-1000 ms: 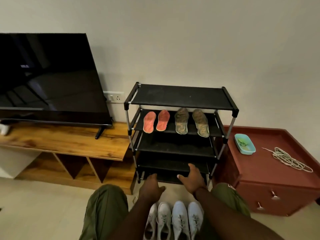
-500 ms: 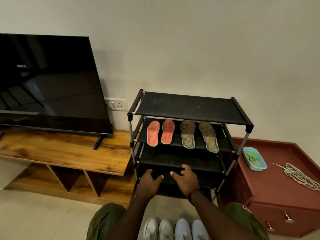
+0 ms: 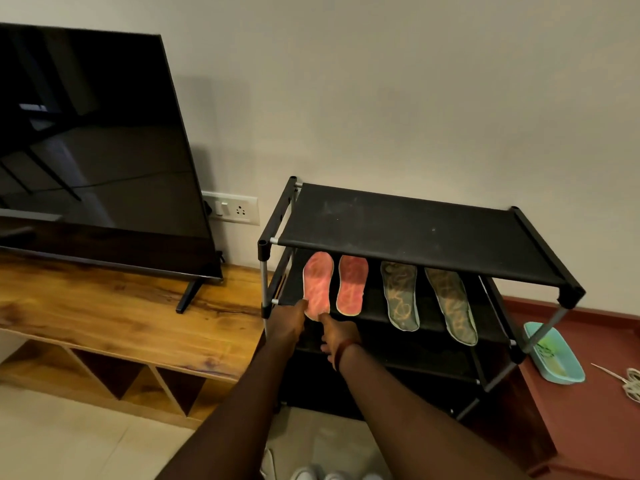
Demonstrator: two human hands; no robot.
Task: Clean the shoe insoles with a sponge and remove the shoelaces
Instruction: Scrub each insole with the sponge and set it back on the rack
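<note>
Both arms reach forward to a black shoe rack (image 3: 415, 233), where four insoles lie side by side on the second shelf: two pink ones on the left and two greenish-brown insoles (image 3: 400, 296) on the right. The left hand (image 3: 289, 323) meets the heel end of the leftmost pink insole (image 3: 318, 287) at its left edge. From behind, I cannot tell whether its grip has closed on it. The right hand (image 3: 337, 336) stretches its forefinger onto the same heel, its grip loose and holding nothing. On the red cabinet (image 3: 588, 410) right of the rack sit a teal tray (image 3: 554, 355) and, at the frame's edge, what look like white shoelaces (image 3: 632, 386). White shoes (image 3: 332, 476) stand on the floor below.
</note>
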